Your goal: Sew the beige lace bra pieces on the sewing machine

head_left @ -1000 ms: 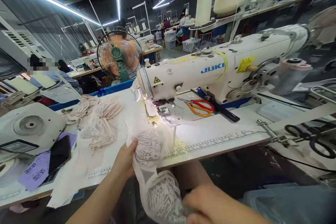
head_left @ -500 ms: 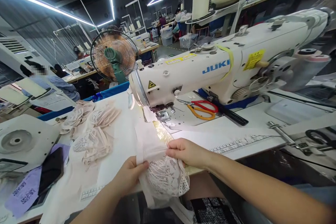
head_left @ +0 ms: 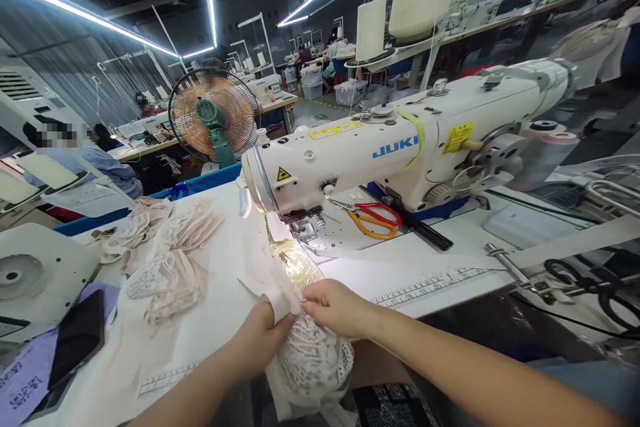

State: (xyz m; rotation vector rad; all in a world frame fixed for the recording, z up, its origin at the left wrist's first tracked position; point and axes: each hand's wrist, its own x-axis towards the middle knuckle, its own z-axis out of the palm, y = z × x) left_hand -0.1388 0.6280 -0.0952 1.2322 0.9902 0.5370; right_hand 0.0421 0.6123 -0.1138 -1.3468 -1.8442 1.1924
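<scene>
White counter (head_left: pixel 350 275) | left hand (head_left: pixel 256 343), right hand (head_left: pixel 340 307) drawn closer together | both grips pinched on lace (head_left: pixel 317 355) | bunched before machine (head_left: pixel 345 157), seemingly not stitching

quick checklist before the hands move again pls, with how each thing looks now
1. Left hand gripping the lace piece: ok, pinched at its upper edge.
2. Right hand gripping it too: ok, fingertips close to the left hand's.
3. Lace piece flat: not ok, bunched between the hands.
4. Scissors apart from both hands: ok, beneath the sewing machine's arm.
5. Needle position: cannot tell, too small to make out.
</scene>
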